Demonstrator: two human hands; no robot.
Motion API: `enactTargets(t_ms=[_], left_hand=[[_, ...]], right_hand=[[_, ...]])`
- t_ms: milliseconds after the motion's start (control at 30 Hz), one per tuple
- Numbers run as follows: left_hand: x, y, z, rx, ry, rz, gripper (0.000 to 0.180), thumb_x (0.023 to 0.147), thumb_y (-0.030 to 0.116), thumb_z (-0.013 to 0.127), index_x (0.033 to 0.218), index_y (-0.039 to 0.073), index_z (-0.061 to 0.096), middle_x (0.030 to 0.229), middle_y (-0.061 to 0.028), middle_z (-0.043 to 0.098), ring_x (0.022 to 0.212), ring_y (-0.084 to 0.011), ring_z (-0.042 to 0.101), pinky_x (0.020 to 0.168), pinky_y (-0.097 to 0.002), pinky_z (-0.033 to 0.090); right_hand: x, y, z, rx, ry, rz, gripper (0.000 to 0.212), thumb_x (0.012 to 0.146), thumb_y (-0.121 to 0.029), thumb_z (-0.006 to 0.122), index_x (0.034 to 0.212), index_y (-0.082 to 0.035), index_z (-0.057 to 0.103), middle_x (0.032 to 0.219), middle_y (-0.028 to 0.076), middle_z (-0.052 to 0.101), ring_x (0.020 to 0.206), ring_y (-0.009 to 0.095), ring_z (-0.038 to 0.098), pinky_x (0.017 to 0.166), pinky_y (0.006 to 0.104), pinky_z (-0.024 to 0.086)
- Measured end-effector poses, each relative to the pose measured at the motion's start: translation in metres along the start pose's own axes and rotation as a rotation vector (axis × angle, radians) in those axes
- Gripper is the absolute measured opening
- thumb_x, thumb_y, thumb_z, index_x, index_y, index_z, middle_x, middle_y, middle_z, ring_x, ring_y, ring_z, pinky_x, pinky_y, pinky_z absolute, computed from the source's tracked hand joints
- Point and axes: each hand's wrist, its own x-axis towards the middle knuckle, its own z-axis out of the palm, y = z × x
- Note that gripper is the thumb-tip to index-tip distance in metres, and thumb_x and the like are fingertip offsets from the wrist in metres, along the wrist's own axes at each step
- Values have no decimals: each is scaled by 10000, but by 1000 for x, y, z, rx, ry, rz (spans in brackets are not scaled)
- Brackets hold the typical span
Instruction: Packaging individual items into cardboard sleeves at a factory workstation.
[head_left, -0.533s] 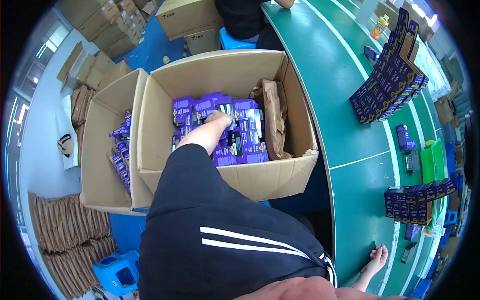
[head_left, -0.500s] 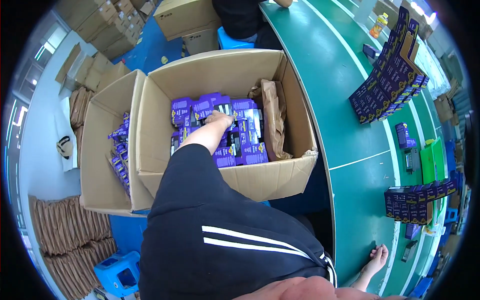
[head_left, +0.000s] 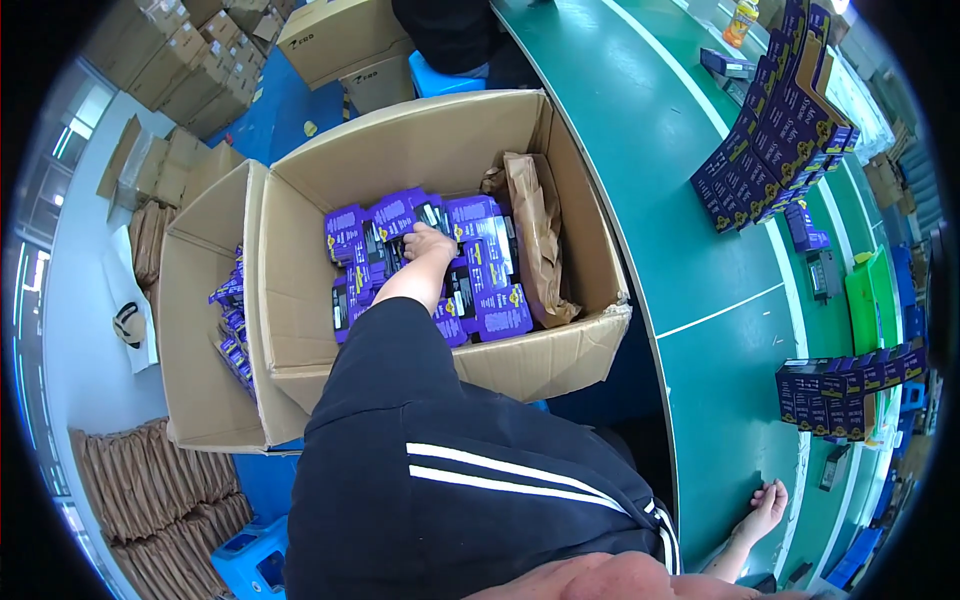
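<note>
My left hand (head_left: pixel 428 243) is down inside a large open cardboard carton (head_left: pixel 450 365), with its fingers bent over the small purple boxes (head_left: pixel 480 212). It seems to grip one of them, though the fingertips are partly hidden. The boxes lie in uneven rows, some purple side up and some showing dark sides. A crumpled brown paper sheet (head_left: pixel 535 235) stands along the carton's right wall. Over on the green table (head_left: pixel 715 400), my right hand (head_left: pixel 768 505) rests with its fingers pinched together. A small dark bit shows at its fingertips, too small to name.
A second carton (head_left: pixel 205 390) on the left holds more purple packs (head_left: pixel 235 335). Purple display boxes stand in a tall stack (head_left: pixel 765 165) and a shorter row (head_left: pixel 840 395) on the table. A blue stool (head_left: pixel 255 560), stacked brown paper (head_left: pixel 160 490) and a seated person (head_left: pixel 450 35) are around.
The whole view has shifted slightly. My left hand stays among the boxes, and those just below it now sit more tilted. My right hand keeps its pinch on the table.
</note>
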Motion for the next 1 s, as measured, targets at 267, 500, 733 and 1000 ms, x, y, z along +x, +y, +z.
enactTargets(t_ms=[267, 500, 733, 1000], left_hand=[[-53, -46, -52, -291, 23, 47, 607, 751, 248, 710, 1186, -20, 382, 1183, -228, 466, 1064, -348, 536, 917, -427, 442], [-94, -114, -89, -663, -74, 327, 598, 743, 225, 708, 1167, -33, 374, 1114, -221, 494, 1001, -307, 564, 846, -411, 481], [-341, -108, -227, -1098, -601, 976, 601, 720, 157, 716, 1193, -15, 389, 1135, -196, 502, 1008, -252, 569, 874, -381, 474], [-747, -67, -225, -943, -1998, 972, 880, 615, 103, 744, 1383, 3, 327, 1279, -232, 494, 1151, -374, 544, 1001, -445, 442]], right_hand=[[-20, -9, -49, 48, -19, -1, 146, 962, -101, 503, 1064, -51, 595, 822, 11, 597, 607, 36, 487, 545, 143, 397], [-39, -17, -108, 89, -43, -24, 154, 961, -104, 505, 1073, -44, 592, 829, 18, 597, 626, 44, 498, 557, 154, 414], [-45, -46, -199, 113, -66, -37, 230, 904, -93, 560, 1125, -32, 573, 903, 73, 613, 678, 112, 562, 613, 201, 474], [1, -173, -220, 795, -906, -210, 940, 801, -195, 686, 1497, -103, 61, 1446, 273, 271, 1271, 366, 403, 1049, 487, 337]])
